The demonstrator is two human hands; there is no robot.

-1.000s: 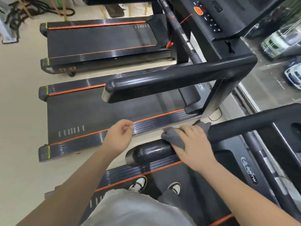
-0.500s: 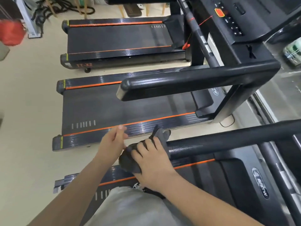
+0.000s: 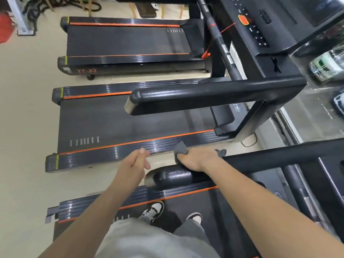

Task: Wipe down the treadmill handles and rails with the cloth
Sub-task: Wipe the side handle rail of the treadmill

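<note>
A pale beige floor [image 3: 22, 112] runs under 2 black treadmills with orange stripes, lying side by side: the nearer treadmill [image 3: 104, 123] and the farther treadmill [image 3: 121, 40], marked TT-X2 at its rear end. Black ropes [image 3: 42, 6] lie at the floor's far edge, near wooden legs [image 3: 133, 8]. At right, a window [image 3: 316, 112] shows cars [image 3: 325, 66] below.

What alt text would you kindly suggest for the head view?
A person's right hand grips a grey cloth on the black treadmill handle near its rounded end; the left hand hovers beside it, empty. Two other treadmills stand beyond.
</note>
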